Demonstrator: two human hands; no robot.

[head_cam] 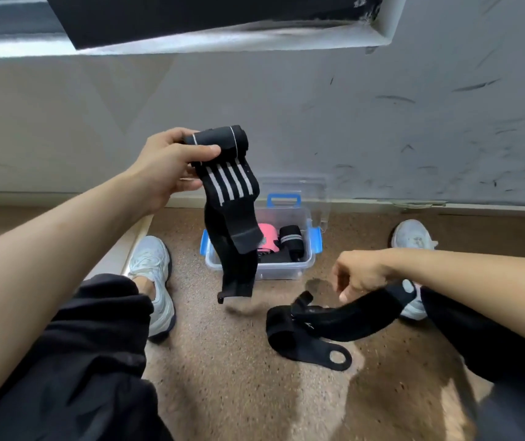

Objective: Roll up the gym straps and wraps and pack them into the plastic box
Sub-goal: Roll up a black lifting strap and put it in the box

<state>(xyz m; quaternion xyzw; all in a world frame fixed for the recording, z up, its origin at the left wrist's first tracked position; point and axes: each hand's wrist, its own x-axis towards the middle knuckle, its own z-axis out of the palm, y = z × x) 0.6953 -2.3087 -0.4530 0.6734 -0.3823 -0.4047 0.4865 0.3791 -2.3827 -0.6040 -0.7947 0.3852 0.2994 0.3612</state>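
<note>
Our left hand [168, 168] grips the rolled top of the black white-striped elastic wrap [232, 186], tail dangling below; whether our right hand [361, 275] holds the black fabric strap [350, 319], we cannot tell.

Speckled brown floor [248, 377], scuffed grey wall [382, 122], dark window ledge [210, 14] above.

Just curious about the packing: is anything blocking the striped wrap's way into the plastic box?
Nothing visible does. The plastic box stands open below the striped wrap in the left hand; a pink roll and a black striped roll lie inside. The wrap's hanging tail hides the box's left part.
</note>
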